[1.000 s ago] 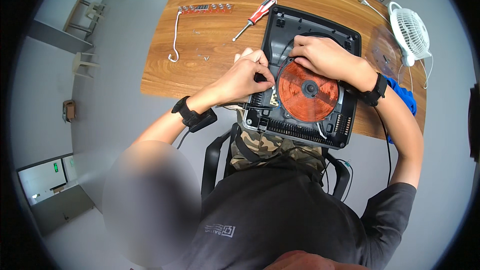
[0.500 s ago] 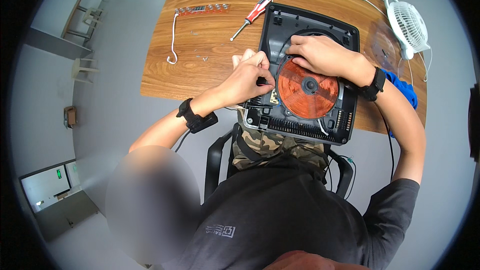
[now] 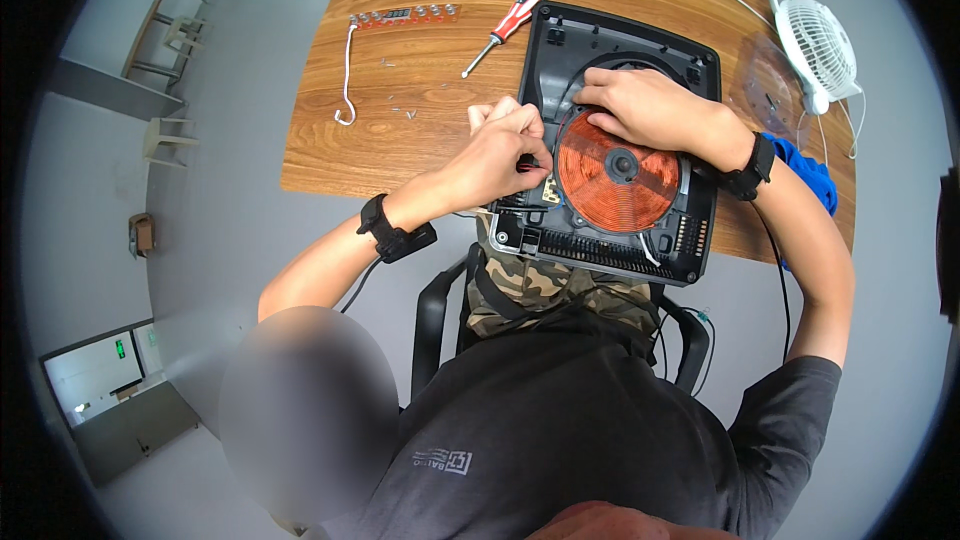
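A black induction cooker base (image 3: 560,50), its inside exposed, lies at the near edge of the table and juts out over my lap. Inside it sits a round copper coil (image 3: 618,202) with a dark centre. My left hand (image 3: 508,148) is closed in a pinch at the coil's left rim, above a small pale circuit part (image 3: 550,190). Whatever the pinched fingertips hold is hidden. Across the far part of the coil lies my right hand (image 3: 645,108), its fingers bent around the far-left rim. A white wire (image 3: 650,248) shows at the coil's near side.
On the wooden table (image 3: 440,160), a red and white screwdriver (image 3: 512,22) lies beyond the base. Farther left are a narrow circuit strip (image 3: 400,16) with a white cable (image 3: 347,80) and several loose screws (image 3: 410,114). A white fan (image 3: 815,45) and blue cloth (image 3: 805,172) are at right.
Both hands keep nearly the same places on the cooker base and coil. My left fingers have turned very slightly. The whole picture has shifted a little.
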{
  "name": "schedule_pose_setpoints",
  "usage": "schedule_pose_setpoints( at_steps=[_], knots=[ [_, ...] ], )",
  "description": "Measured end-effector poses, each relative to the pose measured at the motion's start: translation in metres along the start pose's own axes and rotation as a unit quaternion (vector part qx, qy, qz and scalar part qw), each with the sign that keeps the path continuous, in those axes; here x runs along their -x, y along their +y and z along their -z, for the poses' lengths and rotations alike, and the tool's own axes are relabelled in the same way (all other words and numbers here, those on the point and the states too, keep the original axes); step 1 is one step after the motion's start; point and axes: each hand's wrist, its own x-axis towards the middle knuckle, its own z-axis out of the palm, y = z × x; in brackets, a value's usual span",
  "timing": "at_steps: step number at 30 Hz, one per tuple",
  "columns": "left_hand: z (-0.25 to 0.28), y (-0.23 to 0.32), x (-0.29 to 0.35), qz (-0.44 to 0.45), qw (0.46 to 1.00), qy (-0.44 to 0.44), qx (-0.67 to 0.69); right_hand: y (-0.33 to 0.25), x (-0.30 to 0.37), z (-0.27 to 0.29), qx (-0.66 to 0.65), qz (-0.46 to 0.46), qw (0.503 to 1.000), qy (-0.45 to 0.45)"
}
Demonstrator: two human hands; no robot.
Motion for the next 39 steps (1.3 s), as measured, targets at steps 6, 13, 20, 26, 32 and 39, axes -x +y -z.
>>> schedule_pose_setpoints(
  at_steps=[6,13,20,26,32,39],
  knots=[
    [-0.0003,-0.0008,-0.0019,-0.023,1.000,0.003,-0.018,-0.0010,0.0007,0.0003,0.000,-0.007,1.000,-0.001],
    [-0.0041,-0.0042,-0.0001,-0.016,1.000,0.011,-0.012,0.0016,0.0003,-0.0039,-0.007,-0.004,1.000,0.006],
    [-0.0033,-0.0037,-0.0001,-0.020,1.000,0.008,-0.008,0.0009,-0.0006,-0.0019,-0.010,-0.006,1.000,-0.001],
    [-0.0034,-0.0044,-0.0021,-0.031,0.999,0.003,-0.025,0.0018,0.0004,-0.0035,-0.011,-0.002,1.000,0.005],
    [-0.0005,-0.0030,-0.0032,-0.019,1.000,-0.012,-0.019,0.0022,0.0008,-0.0047,-0.014,0.000,1.000,0.011],
    [0.0042,-0.0002,-0.0093,-0.022,0.999,-0.033,-0.033,0.0020,0.0026,-0.0057,-0.018,-0.004,1.000,0.015]
  ],
)
